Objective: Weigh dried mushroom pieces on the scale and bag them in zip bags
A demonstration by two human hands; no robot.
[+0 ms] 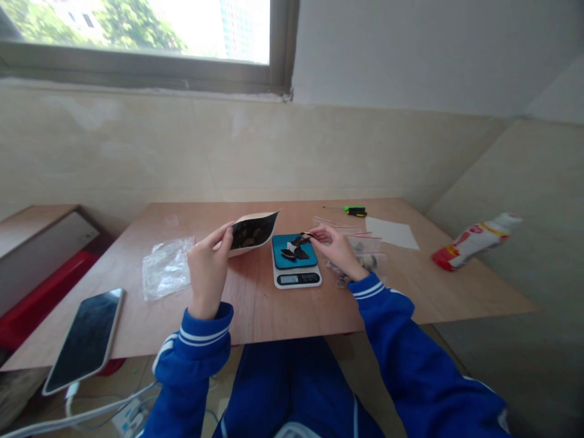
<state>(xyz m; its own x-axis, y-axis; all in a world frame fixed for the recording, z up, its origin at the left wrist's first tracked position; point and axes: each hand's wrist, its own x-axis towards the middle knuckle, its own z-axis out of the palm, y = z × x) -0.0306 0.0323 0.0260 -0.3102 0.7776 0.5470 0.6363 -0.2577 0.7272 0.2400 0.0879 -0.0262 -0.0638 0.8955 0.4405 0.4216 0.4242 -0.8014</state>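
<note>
My left hand point(207, 267) grips an open paper pouch point(253, 232) full of dark brown pieces, tilted toward the right. My right hand point(337, 248) pinches one dark piece point(305, 237) just above the blue platform of a small white kitchen scale point(295, 261). Two dark pieces point(294, 253) lie on the scale's platform. Both arms wear blue sleeves with white stripes.
A crumpled clear plastic bag point(166, 267) lies left of my left hand. Small zip bags point(365, 249) and a white sheet point(392, 233) lie to the right, with a green-handled tool point(354, 210) behind. A phone point(86, 340) on a cable rests at the left edge; a white-red packet point(474, 240) at right.
</note>
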